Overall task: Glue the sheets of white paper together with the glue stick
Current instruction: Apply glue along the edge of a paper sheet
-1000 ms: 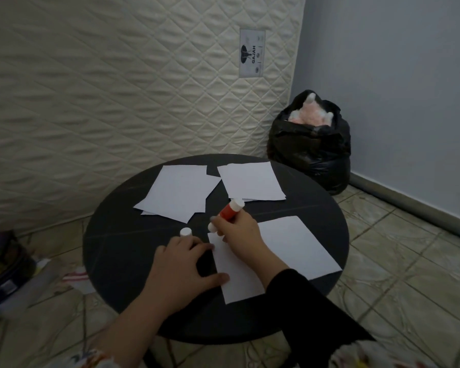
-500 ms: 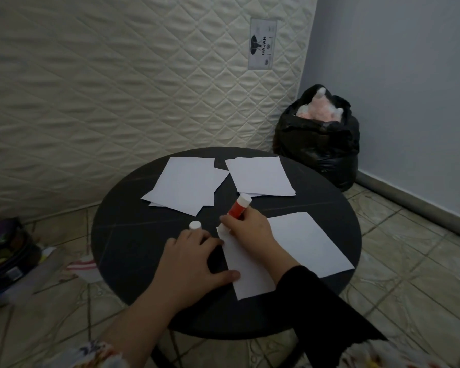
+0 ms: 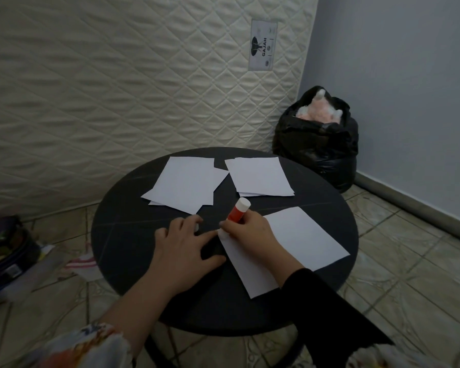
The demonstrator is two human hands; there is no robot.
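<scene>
On the round black table (image 3: 133,235), a white paper sheet (image 3: 300,237) lies at the near right. My right hand (image 3: 252,229) grips a red glue stick (image 3: 237,211) with a white end, tilted, its lower tip pressed on the sheet's far-left corner. My left hand (image 3: 186,248) lies flat on the table beside that corner, fingers spread, its fingertips covering the small white cap (image 3: 196,226). Two more piles of white sheets lie farther back: one at the left (image 3: 186,184), one at the right (image 3: 260,176).
A quilted mattress (image 3: 117,88) leans against the wall behind the table. A full black rubbish bag (image 3: 316,144) stands in the corner at the right. A bag and clutter (image 3: 6,251) lie on the tiled floor at the left.
The view has shifted a little. My left hand has slid forward so its fingertips now hide most of the white cap. The right hand keeps the glue stick at the sheet's corner.
</scene>
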